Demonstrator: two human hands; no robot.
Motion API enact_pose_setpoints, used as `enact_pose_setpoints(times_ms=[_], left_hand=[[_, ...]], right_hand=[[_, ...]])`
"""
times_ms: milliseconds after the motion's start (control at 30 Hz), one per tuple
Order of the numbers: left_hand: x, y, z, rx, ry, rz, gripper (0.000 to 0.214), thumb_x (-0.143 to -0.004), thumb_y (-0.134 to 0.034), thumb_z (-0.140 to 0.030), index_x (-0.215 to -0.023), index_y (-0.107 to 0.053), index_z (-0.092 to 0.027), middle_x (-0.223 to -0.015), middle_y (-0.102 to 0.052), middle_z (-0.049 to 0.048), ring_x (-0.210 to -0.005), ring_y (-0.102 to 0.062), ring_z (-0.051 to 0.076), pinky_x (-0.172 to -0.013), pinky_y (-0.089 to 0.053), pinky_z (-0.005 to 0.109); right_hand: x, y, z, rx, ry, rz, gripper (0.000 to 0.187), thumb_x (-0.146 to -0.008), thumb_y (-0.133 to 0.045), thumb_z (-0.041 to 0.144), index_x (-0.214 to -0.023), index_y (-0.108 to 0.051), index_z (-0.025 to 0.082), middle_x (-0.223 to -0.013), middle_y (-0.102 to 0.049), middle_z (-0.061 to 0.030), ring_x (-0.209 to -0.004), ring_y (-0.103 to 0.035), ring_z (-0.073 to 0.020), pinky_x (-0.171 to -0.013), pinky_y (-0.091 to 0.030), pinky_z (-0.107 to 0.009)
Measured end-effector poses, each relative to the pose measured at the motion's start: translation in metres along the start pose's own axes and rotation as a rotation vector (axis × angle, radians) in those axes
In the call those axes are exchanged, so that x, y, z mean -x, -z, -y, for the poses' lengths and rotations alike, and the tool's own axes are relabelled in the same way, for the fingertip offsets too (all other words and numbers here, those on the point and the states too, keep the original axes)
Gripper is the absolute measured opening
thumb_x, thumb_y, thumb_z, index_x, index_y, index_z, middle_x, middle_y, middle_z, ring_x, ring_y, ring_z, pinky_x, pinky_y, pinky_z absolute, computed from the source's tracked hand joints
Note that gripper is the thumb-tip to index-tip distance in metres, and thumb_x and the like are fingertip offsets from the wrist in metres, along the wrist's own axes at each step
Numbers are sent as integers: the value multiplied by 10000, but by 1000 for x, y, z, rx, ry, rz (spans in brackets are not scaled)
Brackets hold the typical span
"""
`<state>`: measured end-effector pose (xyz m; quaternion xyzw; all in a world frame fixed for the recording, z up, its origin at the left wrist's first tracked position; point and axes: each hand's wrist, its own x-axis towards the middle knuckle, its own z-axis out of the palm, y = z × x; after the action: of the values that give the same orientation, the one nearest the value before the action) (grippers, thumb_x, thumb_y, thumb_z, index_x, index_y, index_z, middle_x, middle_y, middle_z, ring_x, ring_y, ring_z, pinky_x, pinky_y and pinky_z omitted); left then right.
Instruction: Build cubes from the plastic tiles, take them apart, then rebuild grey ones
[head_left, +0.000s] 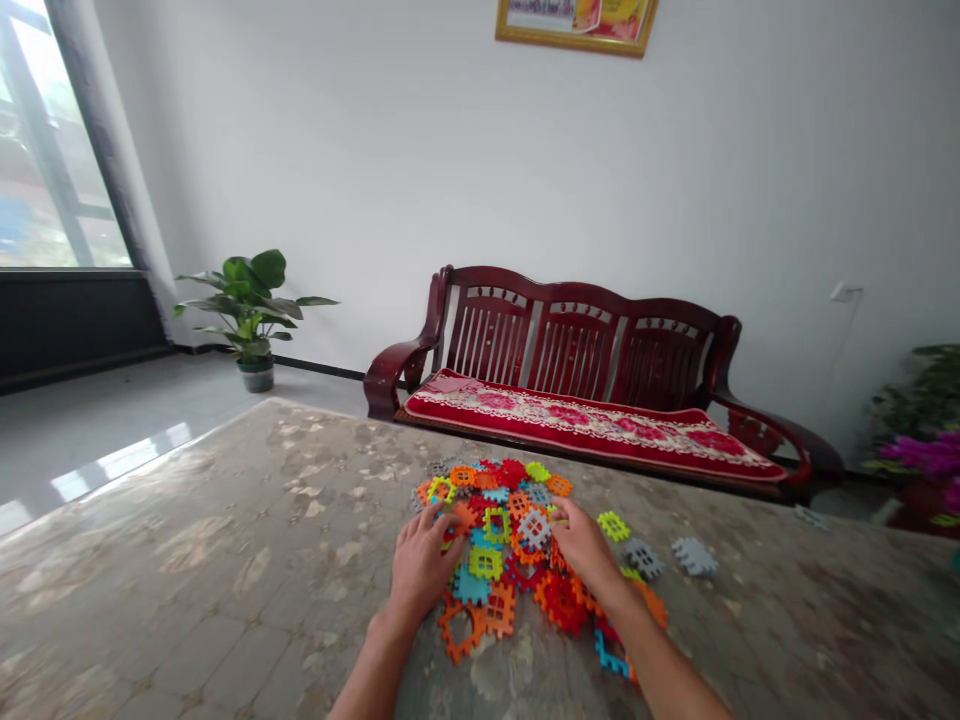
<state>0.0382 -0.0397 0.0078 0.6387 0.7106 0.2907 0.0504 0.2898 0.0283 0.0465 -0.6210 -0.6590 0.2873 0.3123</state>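
A heap of flat plastic building pieces with notched edges lies on the table, in orange, red, lime, blue and grey. My left hand [425,560] rests at the heap's left side, fingers apart and slightly curled over orange and blue pieces. On the other side my right hand [586,545] reaches in with bent, parted fingers. Its fingertips are beside a light grey square piece [535,528] on top; whether they touch it is unclear. Between the hands are a lime window piece [486,563] and a lime frame piece [496,525]. Nearest me lies an orange ring piece [447,632].
A patterned cloth covers the table [187,560]. Right of the heap lie a lime piece [613,526], a dark grey piece [643,559] and a light grey piece [694,557]. Behind the table stand a wooden bench [577,330] and a potted plant [255,300].
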Motion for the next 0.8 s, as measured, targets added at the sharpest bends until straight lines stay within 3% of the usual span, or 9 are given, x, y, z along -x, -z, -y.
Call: enact_pose_setpoints(times_ms=[133, 300, 433, 567, 667, 800], left_hand=[[0, 1, -1, -2, 17, 13, 248, -879, -540, -348, -1067, -696, -305, -1385, -560, 40, -1234, -539, 261, -1054, -387, 437], [1, 2, -1, -17, 3, 5, 254, -880, -539, -354, -1072, -698, -305, -1374, -571, 36, -1227, -542, 252, -1047, -394, 416], [-1, -1, 4, -30, -5, 13, 264, -885, -529, -381, -1077, -698, -317, -1373, -573, 22, -1209, -558, 238, -1044, -402, 405], [-5, -3, 8, -46, -22, 29, 269, -888, -513, -401, -1069, -699, -328, -1364, -580, 11, -1218, -560, 235, -1034, -418, 394], [-6, -2, 9, -54, -19, 50, 286, -884, -509, -401, -1085, -695, -320, -1371, -575, 22, -1202, -575, 241, -1034, -424, 403], [-6, -2, 10, -56, -25, 49, 304, -870, -509, -398, -1094, -697, -315, -1364, -581, 30, -1188, -588, 249, -1032, -432, 415]], right_hand=[[13, -3, 14, 333, 189, -3, 530, -760, -582, 212, -1290, -586, 200, -1289, -637, -87, -1212, -543, -261, -1022, -397, -353], [23, -8, 32, 644, 216, 10, 624, -756, -617, 260, -1370, -518, 204, -1285, -636, -106, -1216, -505, -312, -1021, -360, -414], [24, -15, 37, 714, 187, 16, 645, -746, -619, 232, -1380, -502, 205, -1246, -653, -123, -1200, -519, -314, -1019, -350, -427], [23, -12, 36, 602, 200, -68, 615, -741, -619, 259, -1346, -533, 186, -1197, -676, -114, -1126, -576, -295, -976, -409, -386], [20, 10, 18, 446, 158, -183, 600, -752, -600, 266, -1343, -521, 209, -1203, -681, -79, -1099, -614, -251, -958, -439, -337], [13, 69, -39, 374, -13, -353, 612, -769, -575, 268, -1367, -482, 173, -1245, -661, -107, -1134, -622, -230, -972, -448, -312]])
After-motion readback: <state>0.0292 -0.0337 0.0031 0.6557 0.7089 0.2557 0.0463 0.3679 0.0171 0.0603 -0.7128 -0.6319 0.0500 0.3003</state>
